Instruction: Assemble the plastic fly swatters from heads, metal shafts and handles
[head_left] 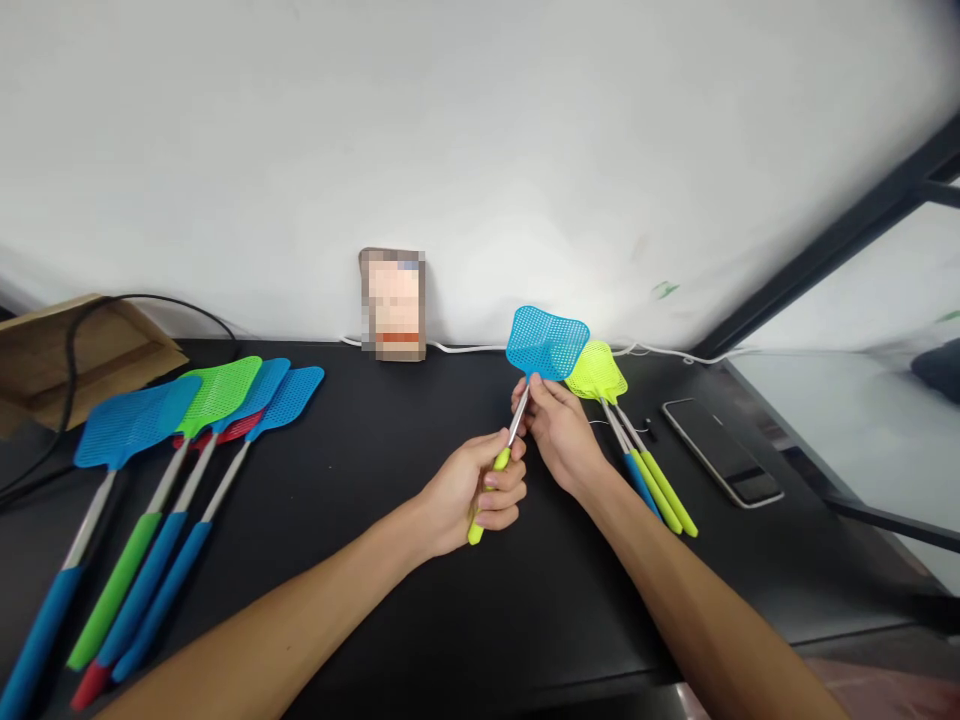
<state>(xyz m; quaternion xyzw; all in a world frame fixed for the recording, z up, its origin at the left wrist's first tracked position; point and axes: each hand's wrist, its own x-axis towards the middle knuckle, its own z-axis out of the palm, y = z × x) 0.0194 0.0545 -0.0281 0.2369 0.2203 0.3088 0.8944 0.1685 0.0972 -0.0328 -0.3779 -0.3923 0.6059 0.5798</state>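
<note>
Both of my hands are on one fly swatter point(549, 343), which has a blue mesh head, a short metal shaft and a yellow-green handle. My left hand point(480, 490) wraps round the handle. Higher up, my right hand point(562, 430) pinches the shaft just below the blue head. The swatter is held above the black table, its head up and leaning right. Just right of my right hand lie several fly swatters point(598, 370) with a yellow-green head on top and yellow-green and blue handles. On the left lies a group of longer fly swatters point(217, 393) in blue, green and red.
A phone point(724, 453) lies on the black table point(375, 640) at the right. A blurred-out upright object point(394, 305) leans on the wall. An open cardboard box point(90, 355) and a black cable point(71, 370) are at far left. A white cord point(465, 349) runs along the wall.
</note>
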